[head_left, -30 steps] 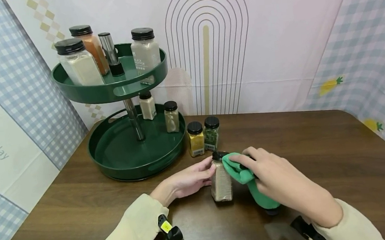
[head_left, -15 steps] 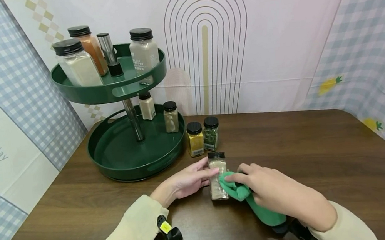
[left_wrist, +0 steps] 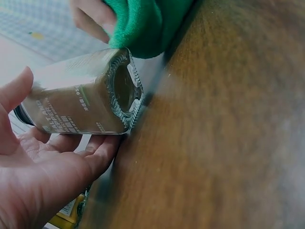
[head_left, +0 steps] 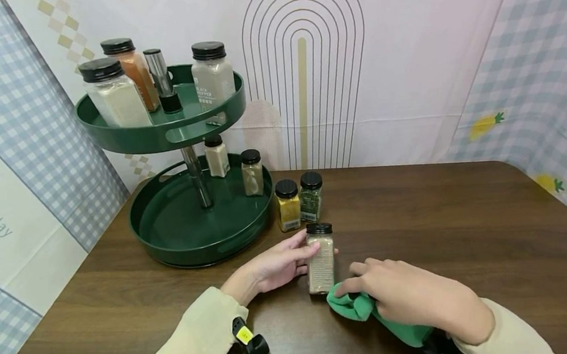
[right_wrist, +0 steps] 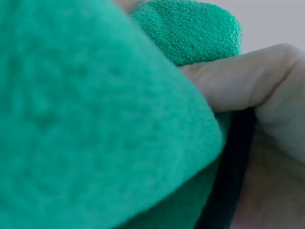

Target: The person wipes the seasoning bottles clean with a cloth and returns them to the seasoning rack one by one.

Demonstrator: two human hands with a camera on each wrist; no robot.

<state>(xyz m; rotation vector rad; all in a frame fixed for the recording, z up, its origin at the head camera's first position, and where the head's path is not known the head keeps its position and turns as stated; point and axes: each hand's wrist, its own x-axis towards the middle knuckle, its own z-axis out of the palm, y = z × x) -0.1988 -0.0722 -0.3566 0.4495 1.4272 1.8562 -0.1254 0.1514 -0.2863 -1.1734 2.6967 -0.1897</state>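
My left hand (head_left: 276, 266) grips a clear square jar (head_left: 321, 264) with a black lid and beige contents. In the left wrist view the jar (left_wrist: 71, 98) lies across the left hand (left_wrist: 43, 176), its glass base facing the camera, thumb on one side and fingers on the other. My right hand (head_left: 402, 294) holds a bunched green cloth (head_left: 354, 306) near the jar's lower right corner. The right wrist view is mostly filled by the cloth (right_wrist: 95, 119), with the thumb of the right hand (right_wrist: 271, 95) pressed against it.
A two-tier green stand (head_left: 198, 248) stands at the left, bearing large jars and a metal post above and two small jars (head_left: 252, 174) below. Beside it on the wooden table (head_left: 451, 212) are a yellow jar (head_left: 289, 208) and a green-herb jar (head_left: 311, 200).
The right hand and cloth have moved down from the jar's lid, along its side, to its lower corner. The jar has shifted slightly left in the left hand.
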